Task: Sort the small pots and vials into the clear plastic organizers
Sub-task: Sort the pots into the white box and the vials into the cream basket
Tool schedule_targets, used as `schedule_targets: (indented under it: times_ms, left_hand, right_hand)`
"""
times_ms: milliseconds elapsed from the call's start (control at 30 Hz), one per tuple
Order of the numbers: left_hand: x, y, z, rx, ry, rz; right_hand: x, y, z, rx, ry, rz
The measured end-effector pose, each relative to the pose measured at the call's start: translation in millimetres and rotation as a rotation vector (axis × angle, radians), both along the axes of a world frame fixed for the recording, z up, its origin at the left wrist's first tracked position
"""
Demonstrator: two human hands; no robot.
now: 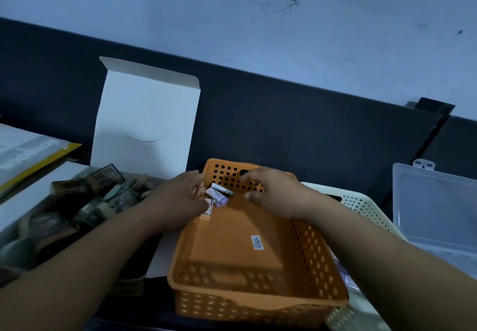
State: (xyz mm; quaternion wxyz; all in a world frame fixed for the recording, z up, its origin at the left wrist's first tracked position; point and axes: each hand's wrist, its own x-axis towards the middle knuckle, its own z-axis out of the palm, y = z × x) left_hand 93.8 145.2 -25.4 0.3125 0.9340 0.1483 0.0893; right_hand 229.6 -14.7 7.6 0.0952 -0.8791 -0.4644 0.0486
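A few small white vials [218, 194] with printed labels lie in a loose cluster in the far-left corner of an orange perforated basket [232, 258]. Whether they are vials or little cartons is hard to tell at this size. One lies against the far wall of the basket, another just beside it, and a third is closest to the left rim.

The left hand [178, 199] reaches over the left rim at that corner, its fingers fairly straight and its thumb touching the nearest vial. I cannot tell whether it is pinching that vial or only resting against it. The right hand [273, 194] hovers over the far end of the basket, just right of the cluster, with its fingers loosely bent, its thumb apart from them and nothing visible between them.

A small white sticker [258, 242] sits on the basket's bare floor. A cream perforated basket [361, 207] stands just beside the orange one on its right. Beyond it, at the right edge of the table, a clear plastic organizer [433, 201] stands with its lid raised. Behind the orange basket's far-left corner a white carton [144, 116] stands with its flap up. Dark packets [85, 201] fill the left side of the table.
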Motion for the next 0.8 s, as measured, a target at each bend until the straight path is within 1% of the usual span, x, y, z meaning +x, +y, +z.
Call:
schedule_targets:
  times_ms: [100, 167, 233, 333, 433, 533, 667, 800]
  left_hand:
    - [-0.7, 4.0, -1.6, -0.006, 0.021, 0.012]
    - [-0.5, 3.8, -3.3, 0.02, 0.016, 0.014]
    - [-0.6, 1.7, -3.6, 0.041, 0.006, 0.019]
    - [-0.9, 2.6, -4.4, 0.063, -0.015, -0.002]
    - [-0.4, 3.4, -5.0, 0.041, -0.023, -0.008]
    - [0.7, 4.5, -6.1, 0.037, -0.028, -0.007]
    - [1.0, 4.0, -5.0, 0.071, -0.001, 0.005]
    - [2.0, 5.9, -8.2, 0.086, 0.005, 0.003]
  right_hand:
    - [6.2, 39.9, -13.0, -0.114, 0.077, 0.022]
    - [11.3, 59.4, -23.8, -0.182, 0.072, 0.015]
    - [15.8, 70.8, -34.5, -0.206, 0.074, 0.014]
    - [19.5, 78.4, -49.4, -0.172, 0.1, -0.019]
    - [25.3, 80.0, -61.9, -0.085, 0.051, -0.046]
    - [28.1, 83.0, -66.6, -0.087, 0.01, -0.049]
    - [28.0, 82.8, -70.1, -0.082, 0.011, -0.018]
    - [30.7, 80.7, -71.4, -0.005, 0.096, -0.049]
